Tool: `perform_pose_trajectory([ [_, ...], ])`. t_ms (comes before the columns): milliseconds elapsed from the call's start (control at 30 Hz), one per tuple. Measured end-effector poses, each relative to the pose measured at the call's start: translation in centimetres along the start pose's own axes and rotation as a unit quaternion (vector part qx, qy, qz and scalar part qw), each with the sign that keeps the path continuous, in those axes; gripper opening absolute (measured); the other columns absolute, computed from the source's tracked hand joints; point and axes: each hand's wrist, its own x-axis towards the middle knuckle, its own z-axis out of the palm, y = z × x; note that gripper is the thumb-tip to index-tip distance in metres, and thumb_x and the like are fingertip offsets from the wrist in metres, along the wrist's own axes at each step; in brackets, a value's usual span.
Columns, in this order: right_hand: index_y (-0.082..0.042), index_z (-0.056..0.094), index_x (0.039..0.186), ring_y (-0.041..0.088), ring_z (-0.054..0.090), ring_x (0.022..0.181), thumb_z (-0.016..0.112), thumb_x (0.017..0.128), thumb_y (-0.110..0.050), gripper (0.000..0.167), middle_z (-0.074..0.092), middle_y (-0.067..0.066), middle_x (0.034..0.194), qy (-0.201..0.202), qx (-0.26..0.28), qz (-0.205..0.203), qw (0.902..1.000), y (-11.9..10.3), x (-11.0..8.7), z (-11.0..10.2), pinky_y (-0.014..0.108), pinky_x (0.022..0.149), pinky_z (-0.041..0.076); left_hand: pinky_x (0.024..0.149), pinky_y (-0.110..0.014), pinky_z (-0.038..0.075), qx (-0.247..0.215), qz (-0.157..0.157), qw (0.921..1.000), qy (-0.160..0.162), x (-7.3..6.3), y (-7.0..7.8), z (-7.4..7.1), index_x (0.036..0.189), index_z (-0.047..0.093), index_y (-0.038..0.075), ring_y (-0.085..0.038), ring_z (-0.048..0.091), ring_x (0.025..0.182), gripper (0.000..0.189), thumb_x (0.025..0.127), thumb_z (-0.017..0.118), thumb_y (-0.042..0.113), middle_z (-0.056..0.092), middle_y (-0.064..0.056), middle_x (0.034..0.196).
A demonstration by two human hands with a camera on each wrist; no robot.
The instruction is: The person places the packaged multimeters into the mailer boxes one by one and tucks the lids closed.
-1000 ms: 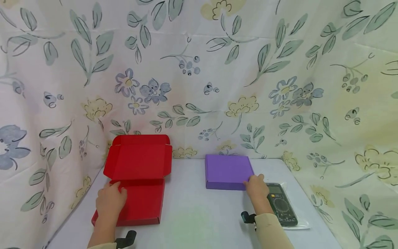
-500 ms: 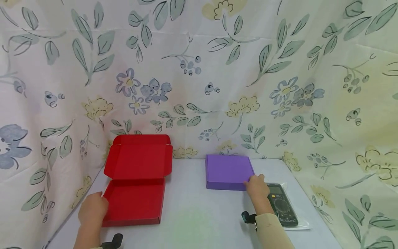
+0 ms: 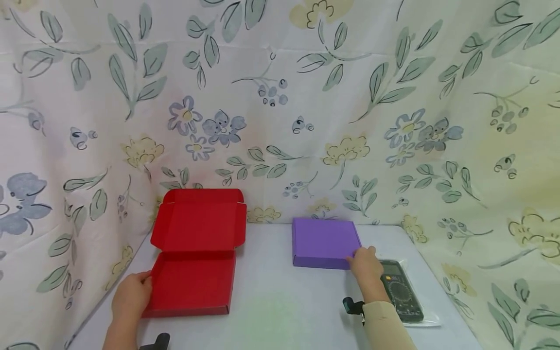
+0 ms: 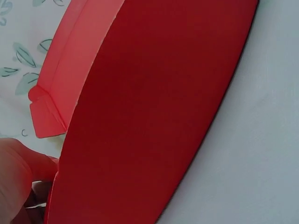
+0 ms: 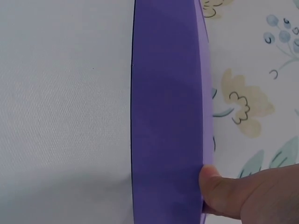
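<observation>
An open red cardboard box (image 3: pixel 192 287) stands at the left of the table, its lid (image 3: pixel 199 223) raised at the back. My left hand (image 3: pixel 131 296) holds its left side, thumb at the wall's top edge. In the left wrist view that thumb (image 4: pixel 32 161) meets the edge of the red box (image 4: pixel 145 107), with the other fingers partly hidden. Farther right lies a closed purple box (image 3: pixel 325 240). Its right front corner is gripped by my right hand (image 3: pixel 366 270); in the right wrist view the thumb (image 5: pixel 212 189) lies against the purple box (image 5: pixel 168 112).
A dark multimeter (image 3: pixel 400 291) in a clear plastic bag lies just right of my right forearm. The white table (image 3: pixel 271 301) is bordered at the back and sides by floral cloth (image 3: pixel 280 121). Black wrist cameras sit on both wrists.
My left hand has moved left, from over the red box's left part to its outer left side. The right hand stays at the purple box's corner. The head view has shifted slightly.
</observation>
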Motion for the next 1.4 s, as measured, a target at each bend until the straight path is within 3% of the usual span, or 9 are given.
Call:
perform_pose_trajectory([
  [267,0.005,0.072,0.108,0.032,0.060,0.072,0.072,0.097,-0.025,0.032,0.048,0.028,0.105,-0.001,0.003,-0.001,1.0000,0.3,-0.1,0.0,0.048,0.055,0.051,0.090,-0.064,0.048,-0.007,0.012,0.9997,0.018,-1.0,0.9,0.8,0.130,0.061,-0.012,-0.056,0.054,0.115,0.038,0.100,0.057,0.011,0.060,-0.037,0.123],
  [567,0.006,0.071,0.109,0.032,0.059,0.072,0.071,0.097,-0.026,0.034,0.049,0.029,0.105,-0.005,0.003,0.000,1.0000,0.0,-0.1,-0.5,0.048,0.056,0.051,0.094,-0.063,0.048,-0.029,0.000,0.9995,-0.014,-2.1,2.6,1.7,0.134,0.057,-0.013,-0.053,0.054,0.116,0.042,0.101,0.057,0.012,0.059,-0.037,0.124],
  [733,0.006,0.071,0.110,0.032,0.059,0.072,0.071,0.098,-0.026,0.034,0.049,0.029,0.105,-0.005,0.004,0.002,1.0000,0.1,-0.1,-0.5,0.048,0.056,0.052,0.088,-0.060,0.051,-0.026,0.020,0.9994,-0.009,-2.8,3.0,2.5,0.131,0.060,-0.013,-0.048,0.060,0.105,0.040,0.100,0.059,0.012,0.063,-0.034,0.115],
  [867,0.006,0.071,0.111,0.032,0.059,0.073,0.071,0.097,-0.026,0.034,0.049,0.029,0.105,-0.004,0.003,0.000,1.0000,0.3,0.0,-0.2,0.049,0.057,0.052,0.081,-0.054,0.055,-0.025,0.009,0.9995,-0.019,-3.3,3.6,2.8,0.128,0.062,-0.013,-0.036,0.063,0.093,0.039,0.099,0.061,0.011,0.066,-0.029,0.107],
  [1033,0.006,0.071,0.111,0.032,0.059,0.074,0.071,0.097,-0.026,0.035,0.049,0.029,0.105,-0.004,0.003,0.002,1.0000,0.2,0.0,-0.2,0.050,0.058,0.052,0.082,-0.052,0.056,-0.024,-0.008,0.9989,-0.039,-3.9,4.8,3.0,0.128,0.062,-0.014,-0.030,0.063,0.090,0.039,0.098,0.063,0.011,0.068,-0.026,0.107],
  [1233,0.005,0.071,0.112,0.032,0.059,0.074,0.071,0.097,-0.026,0.035,0.049,0.028,0.105,-0.002,0.003,0.007,1.0000,0.0,-0.1,-0.3,0.049,0.058,0.052,0.083,-0.052,0.057,-0.032,0.007,0.9987,-0.038,-4.7,5.7,3.6,0.127,0.063,-0.013,-0.029,0.063,0.089,0.038,0.098,0.064,0.012,0.069,-0.022,0.103],
  [1400,0.006,0.071,0.113,0.032,0.059,0.074,0.070,0.098,-0.026,0.036,0.049,0.028,0.106,-0.004,0.002,0.007,1.0000,-0.1,-0.1,-0.3,0.049,0.058,0.052,0.075,-0.045,0.057,-0.031,0.021,0.9988,-0.032,-5.4,6.1,4.2,0.126,0.065,-0.012,-0.024,0.059,0.080,0.037,0.097,0.065,0.011,0.068,-0.014,0.095],
])
